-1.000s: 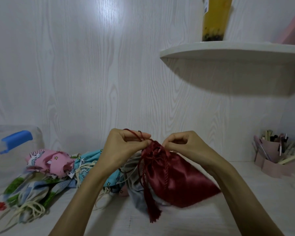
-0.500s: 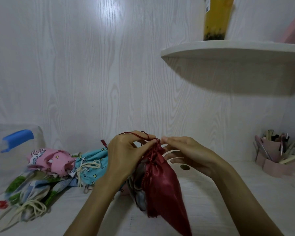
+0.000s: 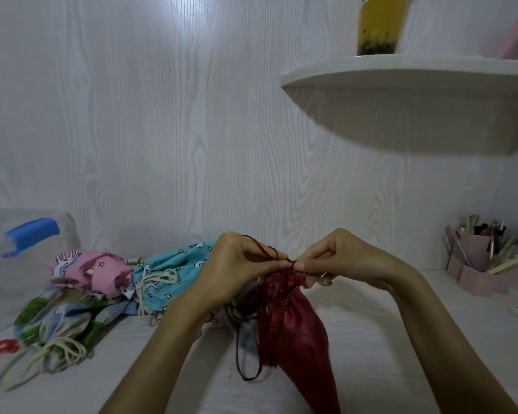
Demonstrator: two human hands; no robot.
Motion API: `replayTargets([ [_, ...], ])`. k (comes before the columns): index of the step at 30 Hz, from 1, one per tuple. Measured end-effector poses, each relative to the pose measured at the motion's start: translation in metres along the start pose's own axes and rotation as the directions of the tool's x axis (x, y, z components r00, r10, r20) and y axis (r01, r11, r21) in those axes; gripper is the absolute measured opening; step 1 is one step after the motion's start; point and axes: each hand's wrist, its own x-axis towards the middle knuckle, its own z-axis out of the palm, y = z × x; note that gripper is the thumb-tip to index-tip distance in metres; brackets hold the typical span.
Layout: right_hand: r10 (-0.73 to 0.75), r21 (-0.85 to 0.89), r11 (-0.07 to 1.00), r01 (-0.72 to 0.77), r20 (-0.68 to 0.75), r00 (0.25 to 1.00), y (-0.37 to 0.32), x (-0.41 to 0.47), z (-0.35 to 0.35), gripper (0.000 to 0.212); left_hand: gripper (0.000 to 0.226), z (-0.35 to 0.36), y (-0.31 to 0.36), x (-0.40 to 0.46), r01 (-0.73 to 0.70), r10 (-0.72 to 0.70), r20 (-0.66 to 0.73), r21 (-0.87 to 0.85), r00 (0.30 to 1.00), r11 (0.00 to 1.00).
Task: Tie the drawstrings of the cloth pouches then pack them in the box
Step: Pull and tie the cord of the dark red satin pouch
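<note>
A dark red satin pouch [image 3: 299, 336] hangs from its gathered neck between my hands, above the white table. My left hand [image 3: 237, 267] pinches the red drawstring [image 3: 263, 249] at the neck, and a loop of cord rises over its fingers. My right hand [image 3: 338, 258] pinches the cord from the other side, fingertips meeting the left hand's. A red tassel hangs down the pouch's front. A pile of other pouches lies to the left: a blue star-print one [image 3: 174, 273], a pink one [image 3: 93, 270] and a green-patterned one [image 3: 57, 327]. The clear box [image 3: 27, 255] stands at far left.
The clear box has a blue latch [image 3: 30, 234]. A pink pen holder [image 3: 485, 264] stands at the right. A white shelf [image 3: 416, 76] with a yellow drink cup juts out above. A red ring [image 3: 2, 348] lies at the table's left edge.
The red pouch has swung from lying out to the right to hanging straight down. My hands have come together at its neck, pinching the cord.
</note>
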Motion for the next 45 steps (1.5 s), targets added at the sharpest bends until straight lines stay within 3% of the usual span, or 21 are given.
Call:
replayTargets([
  [3,-0.071,-0.222,0.974,0.032,-0.172,0.983,-0.005,0.000,0.005,0.005,0.015,0.003,0.000,0.000,0.001,-0.001,0.040,0.002,0.999,1.000],
  [6,-0.211,-0.463,0.887,0.012,-0.380,0.901,-0.007,0.005,0.016,0.008,0.012,0.004,-0.001,0.000,0.017,-0.017,0.013,0.005,1.000,1.000],
  [10,-0.371,-0.523,0.850,0.062,-0.511,0.775,0.001,0.018,0.028,0.005,0.009,0.000,-0.006,0.001,0.080,-0.081,-0.043,-0.023,0.996,0.996],
  [12,-0.250,-0.239,0.960,0.145,-0.505,0.826,0.004,0.024,0.026,0.011,0.011,-0.002,-0.007,0.001,0.104,-0.107,-0.099,-0.032,0.989,0.994],
  [14,-0.048,0.246,0.962,0.120,-0.279,0.959,0.004,0.025,0.024,0.015,0.011,-0.004,-0.008,0.002,0.094,-0.089,-0.175,0.022,0.980,0.995],
  [16,0.029,0.651,0.759,-0.025,0.005,1.000,0.007,0.025,0.025,0.013,0.011,-0.003,-0.007,0.003,0.070,-0.042,-0.211,0.130,0.977,0.989],
  [18,0.020,0.766,0.637,-0.093,0.104,0.994,0.012,0.027,0.027,0.013,0.015,0.002,-0.005,0.003,0.053,-0.016,-0.192,0.190,0.981,0.980],
  [20,0.032,0.689,0.721,-0.077,0.078,0.996,0.013,0.028,0.026,0.017,0.011,0.003,-0.003,0.002,0.046,-0.015,-0.165,0.186,0.986,0.981],
  [23,-0.022,0.402,0.915,0.022,-0.005,1.000,0.014,0.021,0.015,0.029,0.010,0.001,-0.003,0.002,0.044,-0.023,-0.156,0.135,0.988,0.990],
  [26,-0.084,0.104,0.990,0.092,-0.076,0.994,0.011,0.011,0.004,0.043,0.010,-0.003,-0.003,0.002,0.061,-0.045,-0.144,0.108,0.989,0.992],
  [28,-0.096,0.087,0.990,0.112,-0.170,0.981,0.012,0.006,-0.005,0.043,0.007,-0.007,-0.006,0.001,0.086,-0.072,-0.161,0.082,0.984,0.993],
  [29,-0.097,0.163,0.977,0.135,-0.218,0.971,0.012,0.005,-0.009,0.041,0.006,-0.010,-0.009,0.001,0.098,-0.086,-0.173,0.061,0.981,0.993],
  [31,-0.069,0.512,0.830,0.221,-0.299,0.952,0.016,0.004,-0.017,0.035,0.007,-0.014,-0.013,0.001,0.120,-0.113,-0.185,0.024,0.976,0.993],
  [33,-0.044,0.793,0.535,0.292,-0.319,0.947,0.015,0.004,-0.020,0.035,0.008,-0.015,-0.014,0.001,0.134,-0.135,-0.171,-0.014,0.976,0.991],
  [37,-0.072,0.935,0.140,0.325,-0.318,0.945,0.010,0.005,-0.015,0.030,0.010,-0.012,-0.015,0.002,0.151,-0.167,-0.184,-0.095,0.969,0.984],
  [38,-0.064,0.944,0.100,0.315,-0.310,0.949,0.009,0.007,-0.014,0.028,0.010,-0.013,-0.014,0.001,0.161,-0.190,-0.197,-0.153,0.962,0.975],
  [39,-0.042,0.945,0.141,0.295,-0.292,0.955,0.009,0.009,-0.013,0.028,0.010,-0.014,-0.013,0.001,0.176,-0.222,-0.202,-0.220,0.954,0.959],
  [40,-0.016,0.919,0.280,0.278,-0.285,0.958,0.008,0.010,-0.012,0.028,0.011,-0.015,-0.012,0.002,0.197,-0.256,-0.193,-0.279,0.947,0.940],
  [41,0.002,0.830,0.489,0.267,-0.307,0.952,0.010,0.012,-0.010,0.027,0.011,-0.016,-0.012,0.002,0.225,-0.289,-0.174,-0.316,0.941,0.922],
  [43,-0.027,0.448,0.872,0.197,-0.358,0.933,0.011,0.013,-0.005,0.020,0.014,-0.018,-0.011,0.003,0.289,-0.345,-0.120,-0.337,0.931,0.896],
  [45,-0.092,0.065,0.991,0.116,-0.291,0.952,0.009,0.012,0.002,0.013,0.017,-0.018,-0.010,0.004,0.337,-0.378,-0.087,-0.307,0.922,0.890],
])
